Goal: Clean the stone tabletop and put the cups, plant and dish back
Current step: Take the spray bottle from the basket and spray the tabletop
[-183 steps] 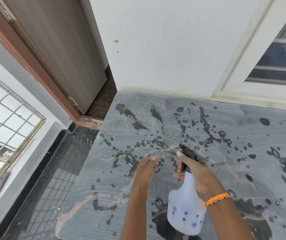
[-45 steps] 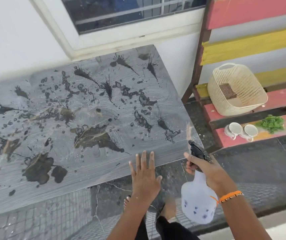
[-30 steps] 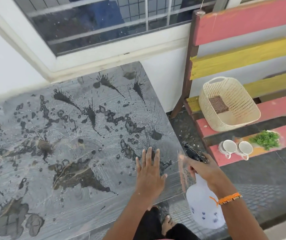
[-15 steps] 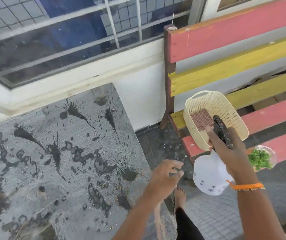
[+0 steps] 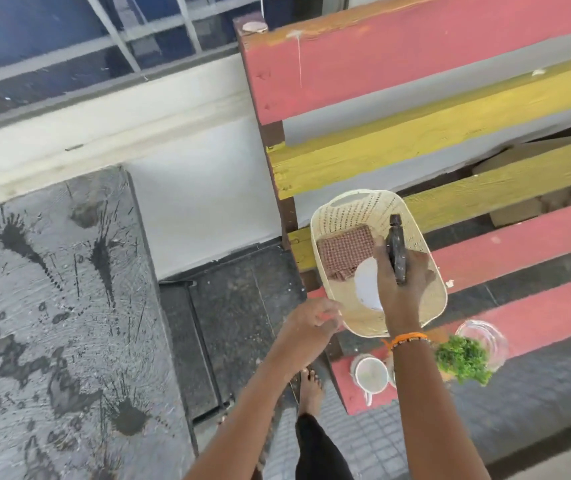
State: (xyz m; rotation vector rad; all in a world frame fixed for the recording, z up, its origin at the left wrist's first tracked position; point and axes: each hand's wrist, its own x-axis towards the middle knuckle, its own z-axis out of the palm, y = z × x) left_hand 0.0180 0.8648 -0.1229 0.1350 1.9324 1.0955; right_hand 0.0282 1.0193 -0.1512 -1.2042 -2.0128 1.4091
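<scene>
Folded checked cloth point(image 5: 344, 252) lies in the cream basket point(image 5: 325, 216) on the bench point(image 5: 519, 237), just left of your right hand point(image 5: 400, 282), which grips the spray bottle point(image 5: 367, 284) over the basket. Your left hand point(image 5: 306, 327), fingers loosely curled and holding nothing, hangs at the basket's near-left rim, about as close to the cloth. Wet stone tabletop point(image 5: 52, 306) sits well left.

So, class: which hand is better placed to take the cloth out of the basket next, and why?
Probably the left hand: it is free beside the basket, while the right hand holds the spray bottle over the cloth.

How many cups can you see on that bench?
1 in clear view: a white cup on the bench's front red slat. The right forearm may hide another.
</scene>
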